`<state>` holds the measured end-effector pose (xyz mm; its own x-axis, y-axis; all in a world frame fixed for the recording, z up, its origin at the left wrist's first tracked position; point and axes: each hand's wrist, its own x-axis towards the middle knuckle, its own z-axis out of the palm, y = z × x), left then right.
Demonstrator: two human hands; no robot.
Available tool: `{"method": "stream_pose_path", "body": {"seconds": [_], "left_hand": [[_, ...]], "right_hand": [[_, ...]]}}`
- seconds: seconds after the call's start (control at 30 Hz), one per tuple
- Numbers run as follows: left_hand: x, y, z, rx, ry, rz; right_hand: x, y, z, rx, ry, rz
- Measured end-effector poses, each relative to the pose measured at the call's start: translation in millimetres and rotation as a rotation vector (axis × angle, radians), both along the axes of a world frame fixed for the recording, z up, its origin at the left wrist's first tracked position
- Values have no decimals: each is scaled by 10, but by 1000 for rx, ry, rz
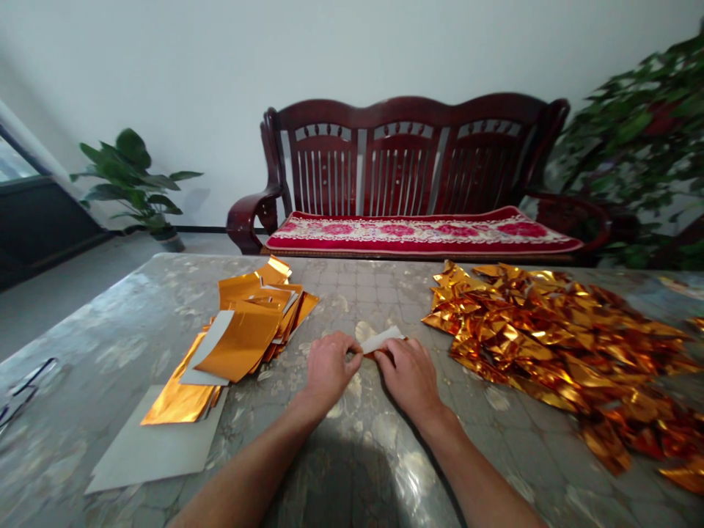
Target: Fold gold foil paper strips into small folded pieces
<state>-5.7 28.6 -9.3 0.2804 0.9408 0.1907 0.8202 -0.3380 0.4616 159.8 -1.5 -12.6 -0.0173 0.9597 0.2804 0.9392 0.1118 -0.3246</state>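
A small sheet of foil paper (383, 338) is held low over the table between my two hands, its whitish side up and a bit of orange foil showing at its lower edge. My left hand (331, 361) pinches its left end between thumb and fingers. At the other end, my right hand (410, 372) has its thumb and fingers closed on the sheet. To the left lies a loose stack of flat gold foil sheets (242, 341), some with their pale side up. A heap of folded gold foil pieces (528, 334) spreads over the right side.
Grey-white sheets (159, 447) lie under the stack's near end. Eyeglasses (25, 392) rest at the left of the covered table (264, 469). Beyond it stand a dark red wooden bench (399, 161) with a patterned cushion, a potted plant (135, 180) and leafy greenery (643, 139).
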Motion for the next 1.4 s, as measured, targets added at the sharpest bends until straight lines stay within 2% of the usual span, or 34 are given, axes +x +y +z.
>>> {"method": "stream_pose_path", "body": {"seconds": [0.43, 0.67, 0.8, 1.4], "left_hand": [[-18, 15, -67, -2, -30, -82], [6, -3, -43, 24, 55, -56], [13, -8, -40, 25, 85, -59], [40, -6, 21, -26, 110, -44]], "right_hand": [[28, 16, -34, 3, 20, 28], [29, 4, -19, 3, 12, 35], [25, 2, -22, -9, -3, -12], [12, 17, -21, -44, -38, -67]]}}
